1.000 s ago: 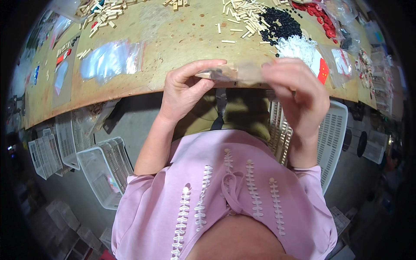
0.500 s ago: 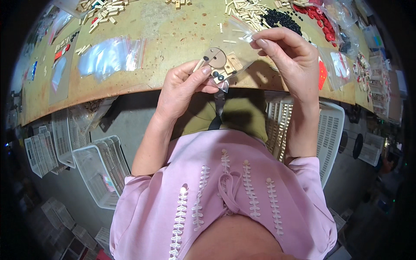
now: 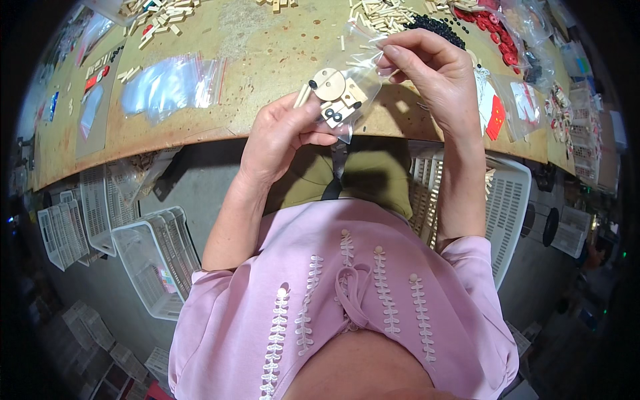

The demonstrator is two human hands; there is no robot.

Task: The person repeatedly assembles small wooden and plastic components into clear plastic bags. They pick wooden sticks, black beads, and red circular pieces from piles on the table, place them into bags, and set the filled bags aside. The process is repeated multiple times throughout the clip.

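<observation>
A clear zip bag (image 3: 367, 75) hangs tilted between my two hands, just above the table's near edge. Inside it lie a round wooden disc (image 3: 329, 81) with small holes, pale wooden blocks (image 3: 348, 97) and a few small black rings (image 3: 333, 115). My left hand (image 3: 277, 137) is closed on the lower left of the bag, thumb on top; a short wooden stick (image 3: 302, 95) shows by its thumb. My right hand (image 3: 437, 73) pinches the bag's upper right corner between thumb and fingers. Whether the bag's seal is closed cannot be made out.
Flat clear zip bags (image 3: 167, 89) are stacked on the table at left. Piles of wooden sticks (image 3: 380, 17), black rings (image 3: 433, 30) and red pieces (image 3: 497, 37) lie at the back. A red strip (image 3: 495, 119) rests at right. White plastic crates (image 3: 150, 267) stand below the table.
My right hand has moved slightly up and left with the bag's corner. The disc and blocks have shifted within the bag and now show more brightly. My left hand keeps its hold.
</observation>
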